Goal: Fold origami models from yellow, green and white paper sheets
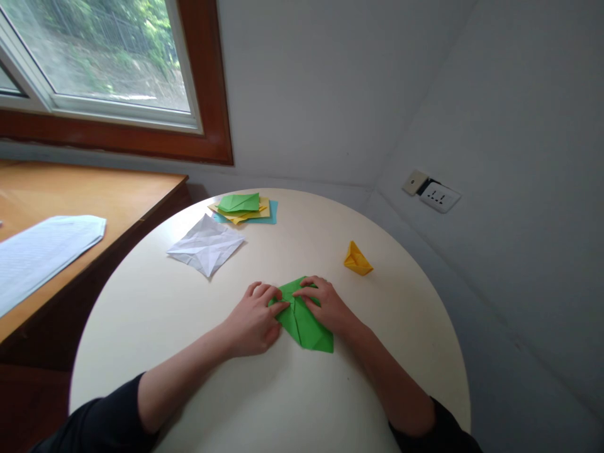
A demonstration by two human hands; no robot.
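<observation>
On the surface (259, 409), between left fingers (278, 307) and right fingers (304, 293), a paper (309, 327). Behind it, to the left, a sheet (206, 245); just behind the sheet and slightly right, a paper stack (238, 202) near the far edge. Behind the right fingers, to the right, a paper boat (358, 259). Far left, documents (47, 251) on a 2nd surface (85, 189).

Left hand (257, 319) and right hand (329, 304) nearly meet (fingers (280, 307) bent).

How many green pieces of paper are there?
2: one folded green paper sheet touched by the bare left hand and bare right hand; one folded green paper piece atop the multicoloured paper stack. More may be hidden.
</observation>
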